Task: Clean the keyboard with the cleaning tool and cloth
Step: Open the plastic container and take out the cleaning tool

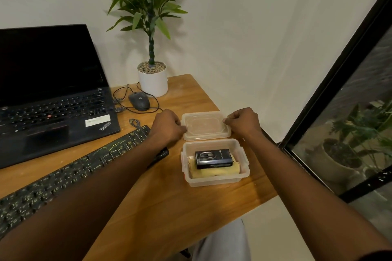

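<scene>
home office corner | wooden desk [148, 207] | laptop [53, 95], mouse [139, 100] | potted plant [151, 27] | window [350, 133]

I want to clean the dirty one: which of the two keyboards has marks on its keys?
The separate black keyboard lying at the desk's front, under the left forearm, has pale smears across its keys. The laptop behind it has keys that look clean.

"thinkpad" on laptop [53, 99] palmrest.

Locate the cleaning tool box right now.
Head view, lower right of centre: the black cleaning tool box lies on the yellow cloth inside the open container.
</scene>
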Available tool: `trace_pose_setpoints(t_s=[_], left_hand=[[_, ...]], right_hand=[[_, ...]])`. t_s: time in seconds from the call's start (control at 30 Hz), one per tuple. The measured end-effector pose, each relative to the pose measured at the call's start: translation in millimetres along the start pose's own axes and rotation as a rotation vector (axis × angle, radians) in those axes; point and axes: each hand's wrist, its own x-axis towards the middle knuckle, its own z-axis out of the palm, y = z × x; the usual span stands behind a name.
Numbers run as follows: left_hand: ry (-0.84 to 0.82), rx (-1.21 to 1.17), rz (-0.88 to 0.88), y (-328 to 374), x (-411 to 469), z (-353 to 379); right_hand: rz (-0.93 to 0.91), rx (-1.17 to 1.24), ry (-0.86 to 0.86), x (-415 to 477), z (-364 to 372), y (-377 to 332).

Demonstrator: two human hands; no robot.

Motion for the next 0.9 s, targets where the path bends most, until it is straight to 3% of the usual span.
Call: trace_pose_setpoints(t_s=[0.17, 0.3, 0.43, 0.6, 0.7, 0.9], left_hand=[[0.004, -0.023, 0.015, 2.5, -7.5, -4.4], [0.047, -0.060, 0.112, 4.9, -32.6, -17.9], [0.039, -0.151, 0.193, 7.2, -76.0, -31.3], [0.022, -0.239, 0.204, -3.7, -117.2, -36.7], [0.010, -0.268, 0.186, -11.2, -136.3, -37.9], [-0.013, -0.320, 0.188, -20.0, -156.4, -41.6]], right_hand=[[-0.040, -0.078, -0.010, -4.9, -5.4, -5.4], [-0.235, -0.020, -0.001, -33.9, -35.2, -19.7], [-0.453, -0.032, -0.199, -75.7, -58.7, -28.8], [-0.578, -0.410, -0.464, -105.0, -60.6, -25.4], [-0.633, -0.628, -0.474, -109.7, -57.5, -27.6], [-0.686, -0.785, -0.428, -114.9, -53.0, -33.1]])
